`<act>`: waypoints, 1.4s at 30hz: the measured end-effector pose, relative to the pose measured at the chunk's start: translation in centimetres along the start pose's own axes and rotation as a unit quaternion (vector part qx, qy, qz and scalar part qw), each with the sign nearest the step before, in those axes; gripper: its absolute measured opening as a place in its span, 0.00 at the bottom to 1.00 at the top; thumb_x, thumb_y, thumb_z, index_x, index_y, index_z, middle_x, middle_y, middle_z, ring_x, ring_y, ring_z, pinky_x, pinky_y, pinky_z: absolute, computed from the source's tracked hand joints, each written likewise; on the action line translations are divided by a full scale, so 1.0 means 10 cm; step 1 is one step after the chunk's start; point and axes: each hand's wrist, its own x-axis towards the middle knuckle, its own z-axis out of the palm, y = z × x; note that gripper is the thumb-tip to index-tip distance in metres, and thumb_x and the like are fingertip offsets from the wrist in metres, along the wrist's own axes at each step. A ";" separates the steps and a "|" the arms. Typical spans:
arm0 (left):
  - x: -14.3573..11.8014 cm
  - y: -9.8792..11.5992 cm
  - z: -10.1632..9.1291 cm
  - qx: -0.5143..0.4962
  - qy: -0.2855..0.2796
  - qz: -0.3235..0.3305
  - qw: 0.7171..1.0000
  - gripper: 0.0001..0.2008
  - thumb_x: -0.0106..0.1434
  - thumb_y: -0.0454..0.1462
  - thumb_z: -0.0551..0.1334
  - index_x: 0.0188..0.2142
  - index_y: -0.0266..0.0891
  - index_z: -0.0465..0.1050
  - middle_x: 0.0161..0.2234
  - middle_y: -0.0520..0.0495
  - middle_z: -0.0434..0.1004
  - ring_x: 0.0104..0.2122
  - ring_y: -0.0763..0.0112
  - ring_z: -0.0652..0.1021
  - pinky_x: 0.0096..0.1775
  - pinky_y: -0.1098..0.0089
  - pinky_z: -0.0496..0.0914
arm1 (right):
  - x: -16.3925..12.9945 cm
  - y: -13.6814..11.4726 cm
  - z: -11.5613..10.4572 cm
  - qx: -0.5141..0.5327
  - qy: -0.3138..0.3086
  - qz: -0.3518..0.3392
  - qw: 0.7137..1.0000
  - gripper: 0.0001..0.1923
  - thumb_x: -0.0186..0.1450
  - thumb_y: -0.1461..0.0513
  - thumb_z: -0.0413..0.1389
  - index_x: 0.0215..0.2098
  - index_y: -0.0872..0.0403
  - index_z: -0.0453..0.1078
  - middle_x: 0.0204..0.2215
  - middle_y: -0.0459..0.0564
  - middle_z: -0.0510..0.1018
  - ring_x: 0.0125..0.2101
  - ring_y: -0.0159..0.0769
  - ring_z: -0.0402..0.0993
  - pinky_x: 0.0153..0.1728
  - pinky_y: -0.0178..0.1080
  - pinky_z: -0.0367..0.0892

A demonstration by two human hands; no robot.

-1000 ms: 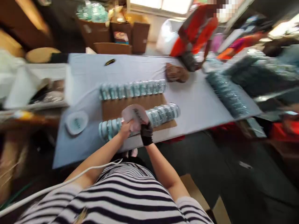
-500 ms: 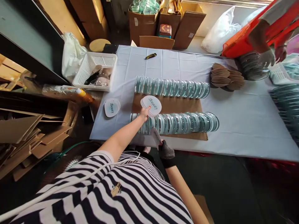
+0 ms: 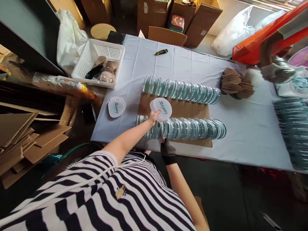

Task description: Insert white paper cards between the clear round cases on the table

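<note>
My left hand [image 3: 154,116] holds a small stack of white oval cards [image 3: 162,109] printed "Sbeauty", just above the near row of clear round lids [image 3: 190,128]. My right hand [image 3: 167,149], in a dark glove, is at the table's front edge and pinches one white card [image 3: 162,134] against that near row. A second row of lids [image 3: 180,89] lies behind, and both rows rest on a brown cardboard sheet [image 3: 187,109].
More white cards [image 3: 116,107] lie on the grey tablecloth [image 3: 240,125] at left. A white basket [image 3: 98,64], a utility knife [image 3: 161,51], brown oval inserts [image 3: 234,85], further lids [image 3: 292,128] at right. A co-worker's gloved hand [image 3: 274,70] far right. Cardboard scraps [image 3: 26,138] left.
The view has swung from blurred and rightward to a steady look at the table. My hands have separated: the left keeps the card stack, the right took one card down to the near row.
</note>
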 end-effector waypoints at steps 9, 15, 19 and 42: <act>-0.03 0.02 0.00 -0.009 -0.009 -0.004 1.000 0.22 0.53 0.35 0.72 0.49 0.35 0.76 0.44 0.39 0.82 0.50 0.57 0.79 0.58 0.54 0.68 | 0.21 0.03 -0.09 0.030 -0.031 0.054 0.998 0.13 0.72 0.61 0.45 0.50 0.56 0.67 0.39 0.54 0.78 0.34 0.34 0.74 0.30 0.34 0.53; -0.06 0.07 -0.01 -0.022 0.003 -0.024 0.999 0.21 0.54 0.34 0.72 0.48 0.35 0.76 0.43 0.40 0.82 0.50 0.57 0.79 0.57 0.55 0.69 | 0.39 -0.12 0.03 0.003 -0.034 0.010 0.999 0.15 0.73 0.60 0.43 0.47 0.56 0.70 0.35 0.55 0.78 0.32 0.34 0.74 0.33 0.35 0.59; -0.06 0.04 -0.03 -0.013 0.002 -0.017 1.000 0.18 0.55 0.33 0.71 0.46 0.35 0.77 0.43 0.40 0.83 0.50 0.58 0.79 0.57 0.56 0.69 | 0.45 -0.13 0.05 0.091 -0.098 0.002 0.991 0.14 0.70 0.64 0.45 0.45 0.55 0.71 0.32 0.55 0.78 0.32 0.35 0.75 0.35 0.36 0.64; -0.53 -0.02 -0.13 0.000 -0.038 -0.069 0.997 0.10 0.56 0.33 0.70 0.38 0.33 0.78 0.38 0.37 0.82 0.41 0.56 0.82 0.54 0.51 0.70 | 0.64 -0.35 -0.69 0.257 0.213 -0.131 0.934 0.24 0.67 0.58 0.42 0.56 0.56 0.68 0.53 0.60 0.73 0.53 0.43 0.69 0.53 0.46 0.66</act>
